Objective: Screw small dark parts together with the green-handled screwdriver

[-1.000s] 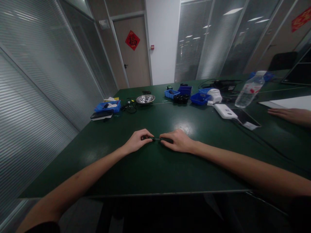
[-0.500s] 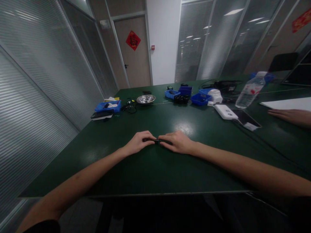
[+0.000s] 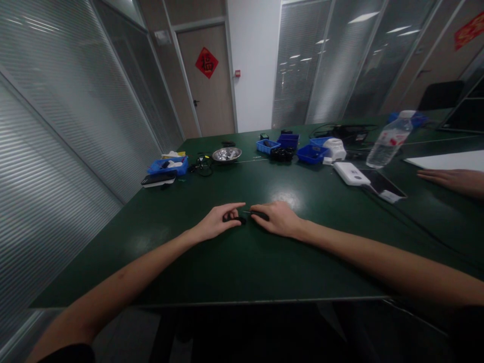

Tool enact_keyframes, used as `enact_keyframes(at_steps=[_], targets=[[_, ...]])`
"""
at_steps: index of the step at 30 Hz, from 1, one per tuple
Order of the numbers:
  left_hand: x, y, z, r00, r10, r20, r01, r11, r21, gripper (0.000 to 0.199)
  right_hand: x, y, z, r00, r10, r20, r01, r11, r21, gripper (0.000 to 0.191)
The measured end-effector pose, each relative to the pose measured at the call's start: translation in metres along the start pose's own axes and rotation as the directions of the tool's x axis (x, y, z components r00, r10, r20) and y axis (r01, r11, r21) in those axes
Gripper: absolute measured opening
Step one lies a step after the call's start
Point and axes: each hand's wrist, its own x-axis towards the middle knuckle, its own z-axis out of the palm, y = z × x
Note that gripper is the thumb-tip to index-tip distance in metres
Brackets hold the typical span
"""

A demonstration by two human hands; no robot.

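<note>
On the green table [image 3: 227, 267], my left hand [image 3: 214, 222] holds a small black part [image 3: 239, 220] between the thumb and curled fingers. Its index finger is stretched out above the part. My right hand [image 3: 282, 219] is closed round the black handle of a thin-shafted tool that looks like a screwdriver [image 3: 260, 215]. The slim metal shaft points left, toward my left hand, a little apart from the black part. What exactly the black part is, I cannot make out.
Farther back stand a metal dish [image 3: 227, 155], blue trays [image 3: 168, 165] and blue bins [image 3: 312, 154]. To the right are a white power bank [image 3: 351, 174] with a cable, a phone [image 3: 383, 183] and a water bottle [image 3: 391, 140]. Another person's hand [image 3: 454, 180] rests at the far right.
The shaft of the screwdriver has drawn slightly away from the black part. My left index finger has straightened and lifted off. My right hand has shifted a little.
</note>
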Motion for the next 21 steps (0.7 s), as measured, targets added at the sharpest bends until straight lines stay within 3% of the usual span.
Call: enact_keyframes(at_steps=[8, 14, 21], targets=[[-0.002, 0.009, -0.003, 1.0, 0.031, 0.004, -0.031, 0.998, 0.058, 0.02, 0.005, 0.0, -0.005, 0.966, 0.249, 0.07, -0.244, 0.967, -0.073, 0.046], [-0.005, 0.017, -0.003, 0.996, 0.092, 0.016, -0.094, 0.988, 0.122, 0.015, 0.005, 0.0, -0.004, 0.96, 0.266, 0.081, -0.262, 0.963, -0.064, 0.046], [-0.007, 0.02, -0.003, 0.984, 0.137, 0.115, -0.164, 0.947, 0.277, 0.027, 0.006, 0.002, -0.001, 0.962, 0.265, 0.072, -0.26, 0.963, -0.073, 0.045]])
